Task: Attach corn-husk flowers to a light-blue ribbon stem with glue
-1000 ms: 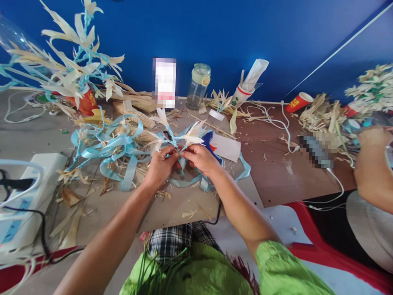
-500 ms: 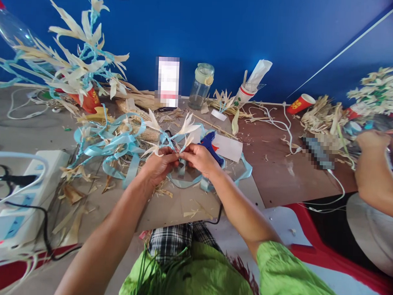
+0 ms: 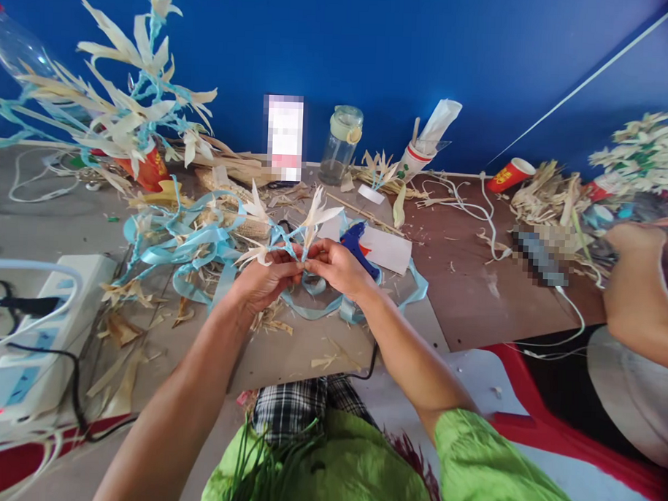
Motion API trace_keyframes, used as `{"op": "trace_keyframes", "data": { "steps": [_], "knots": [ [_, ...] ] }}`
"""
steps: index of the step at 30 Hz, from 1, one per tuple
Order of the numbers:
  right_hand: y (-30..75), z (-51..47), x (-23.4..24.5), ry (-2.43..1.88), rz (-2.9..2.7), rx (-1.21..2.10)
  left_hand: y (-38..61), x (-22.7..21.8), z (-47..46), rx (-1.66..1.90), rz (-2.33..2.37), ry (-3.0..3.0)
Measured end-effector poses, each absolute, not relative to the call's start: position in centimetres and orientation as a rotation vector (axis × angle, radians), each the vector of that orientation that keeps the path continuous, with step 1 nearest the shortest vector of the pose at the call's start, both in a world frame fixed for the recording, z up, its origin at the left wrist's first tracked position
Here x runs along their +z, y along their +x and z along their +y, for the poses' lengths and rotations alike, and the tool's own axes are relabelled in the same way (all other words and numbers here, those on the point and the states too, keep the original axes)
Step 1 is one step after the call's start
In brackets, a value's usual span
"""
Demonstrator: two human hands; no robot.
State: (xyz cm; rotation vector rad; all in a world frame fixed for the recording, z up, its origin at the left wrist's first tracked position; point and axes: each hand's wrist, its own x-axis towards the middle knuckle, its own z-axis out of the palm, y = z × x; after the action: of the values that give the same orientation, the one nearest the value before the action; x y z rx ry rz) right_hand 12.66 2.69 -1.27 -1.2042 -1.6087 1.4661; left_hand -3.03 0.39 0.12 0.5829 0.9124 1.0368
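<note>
My left hand [image 3: 264, 281] and my right hand [image 3: 338, 266] meet over the middle of the table, both pinched on a small sprig of pale corn-husk flowers [image 3: 313, 217] bound with light blue ribbon. One husk flower [image 3: 253, 256] sticks out left of my left thumb. Loose light blue ribbon [image 3: 194, 246] trails off to the left and loops under my hands. A blue glue gun [image 3: 357, 245] lies just behind my right hand, on a white card [image 3: 387, 251].
A finished husk-and-ribbon bouquet [image 3: 125, 104] stands in a red cup at back left. A glass jar [image 3: 340, 144], paper cups [image 3: 509, 174] and husk scraps line the blue wall. A white power strip [image 3: 32, 342] with cables lies left. Another person's arm [image 3: 633, 290] works at right.
My hands have turned the sprig a little; its husk flowers now point more upright and sit slightly left. The hands stay pinched together on it.
</note>
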Motion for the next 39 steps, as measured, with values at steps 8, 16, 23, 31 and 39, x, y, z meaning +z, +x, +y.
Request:
{"op": "trace_keyframes", "data": {
  "steps": [8, 16, 23, 31, 39],
  "knots": [
    [12.8, 2.8, -1.1, -1.251, -1.671, 1.263, -2.9, 0.0, 0.4, 1.014, 0.842, 0.578],
    [13.3, 3.2, -1.3, -1.215, -1.634, 1.317, -2.9, 0.0, 0.1, 1.003, 0.918, 0.619],
    [13.0, 3.2, -1.7, -1.264, -1.660, 1.321, -2.5, -0.3, 0.3, 1.029, 1.046, 0.689],
    [13.0, 2.8, -0.8, -1.142, -1.492, 1.681, -1.9, -0.8, 0.5, 1.040, 1.124, 0.803],
    [14.5, 3.3, -0.8, -1.058, -1.405, 1.956, -2.5, -1.4, 0.2, 0.898, 1.149, 1.060]
  ]
}}
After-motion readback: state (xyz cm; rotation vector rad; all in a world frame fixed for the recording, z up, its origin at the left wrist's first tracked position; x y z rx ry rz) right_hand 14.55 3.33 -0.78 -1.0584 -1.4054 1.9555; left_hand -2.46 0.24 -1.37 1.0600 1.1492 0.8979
